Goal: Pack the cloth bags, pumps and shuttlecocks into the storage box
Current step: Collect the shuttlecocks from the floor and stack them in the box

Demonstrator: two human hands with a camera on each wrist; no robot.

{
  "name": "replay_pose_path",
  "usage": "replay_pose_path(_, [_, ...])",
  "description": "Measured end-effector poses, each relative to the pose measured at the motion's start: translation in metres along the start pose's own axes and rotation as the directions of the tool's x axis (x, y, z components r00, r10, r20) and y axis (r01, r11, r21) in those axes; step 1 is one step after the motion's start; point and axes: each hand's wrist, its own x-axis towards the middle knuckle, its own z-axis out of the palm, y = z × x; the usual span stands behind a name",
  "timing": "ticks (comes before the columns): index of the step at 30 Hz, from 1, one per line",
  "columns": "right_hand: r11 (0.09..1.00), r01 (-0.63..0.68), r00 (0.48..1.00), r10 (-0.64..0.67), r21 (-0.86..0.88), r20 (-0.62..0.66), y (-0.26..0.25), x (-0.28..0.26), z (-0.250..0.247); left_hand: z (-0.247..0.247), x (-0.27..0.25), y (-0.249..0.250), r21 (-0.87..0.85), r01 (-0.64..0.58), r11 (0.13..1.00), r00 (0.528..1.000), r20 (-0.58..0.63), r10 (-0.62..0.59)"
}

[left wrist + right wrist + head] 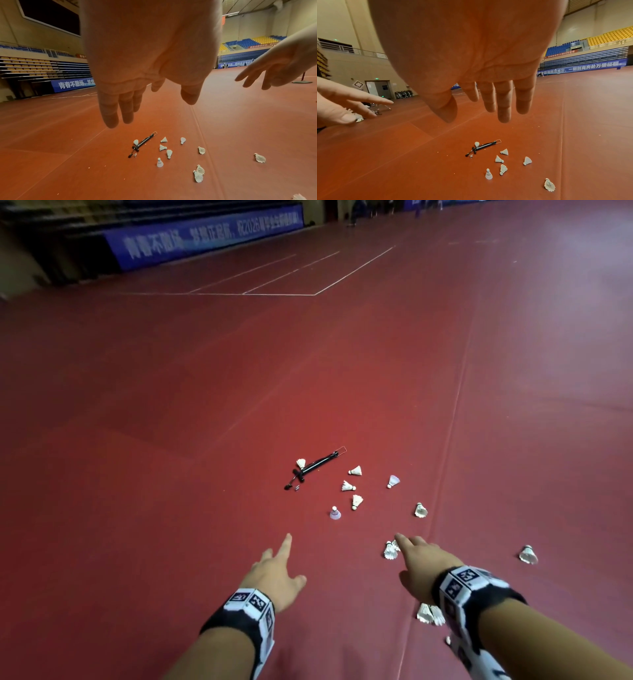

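Left hand (274, 578) and right hand (423, 568) both spread, empty, above red floor (171, 474); shuttlecocks (356, 501) scattered beside black pump (317, 467) ahead.

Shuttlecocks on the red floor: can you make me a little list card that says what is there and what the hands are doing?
place: sports hall, red floor
shuttlecocks: many scattered on the floor, one standing upright on its feathers, the others lying down
pump: black pump lying flat, a shuttlecock right beside it
left hand: reaching forward, fingers straight, holding nothing
right hand: reaching forward, holding nothing
storage box: not in view
cloth bags: not in view
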Motion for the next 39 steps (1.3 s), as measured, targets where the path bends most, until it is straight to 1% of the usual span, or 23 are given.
replay_pose_path(5, [0.999, 0.016, 1.0, -0.016, -0.032, 0.012, -0.029, 0.068, -0.018, -0.029, 0.072, -0.017, 0.015, 0.031, 0.999, 0.999, 0.031, -0.032])
replay_pose_path(9, [0.998, 0.016, 1.0, -0.017, -0.062, -0.021, -0.057, 0.135, -0.041, -0.067, 0.151, -0.027, 0.045, 0.0, 0.999, 0.999, 0.032, -0.001])
replay_pose_path(16, [0.992, -0.128, 0.992, 0.128, 0.01, -0.014, -0.097, 0.242, -0.094, -0.148, 0.287, -0.031, 0.108, -0.107, 0.988, 0.991, 0.095, 0.097])
replay_pose_path(19, [0.984, -0.178, 0.984, 0.178, 0.028, -0.008, -0.108, 0.281, -0.104, -0.17, 0.34, -0.033, 0.14, -0.158, 0.977, 0.982, 0.129, 0.14])
replay_pose_path(21, [0.979, -0.203, 0.978, 0.202, 0.03, 0.043, -0.115, 0.296, -0.112, -0.178, 0.368, -0.036, 0.165, -0.164, 0.973, 0.974, 0.185, 0.133])
replay_pose_path(24, [0.979, -0.202, 0.979, 0.2, 0.027, 0.047, -0.106, 0.328, -0.129, -0.19, 0.407, -0.03, 0.169, -0.189, 0.967, 0.963, 0.224, 0.149])
replay_pose_path(26, [0.97, -0.24, 0.97, 0.238, 0.035, 0.052, -0.092, 0.359, -0.147, -0.2, 0.439, -0.024, 0.191, -0.188, 0.963, 0.961, 0.24, 0.14])
replay_pose_path(30, [0.945, -0.32, 0.946, 0.315, 0.065, 0.073, -0.069, 0.429, -0.181, -0.225, 0.511, 0.0, 0.207, -0.157, 0.966, 0.973, 0.199, 0.115])
replay_pose_path(33, [0.96, -0.277, 0.958, 0.272, 0.04, 0.096, -0.051, 0.498, -0.208, -0.246, 0.568, 0.026, 0.179, -0.109, 0.978, 0.985, 0.149, 0.082])
replay_pose_path(35, [0.97, -0.24, 0.967, 0.237, 0.025, 0.092, -0.04, 0.545, -0.236, -0.26, 0.603, 0.041, 0.173, -0.062, 0.983, 0.988, 0.152, 0.036])
replay_pose_path(39, [0.972, -0.213, 0.976, 0.207, 0.102, 0.064, -0.022, 0.632, -0.284, -0.285, 0.668, 0.085, 0.175, -0.013, 0.985, 0.989, 0.147, -0.013])
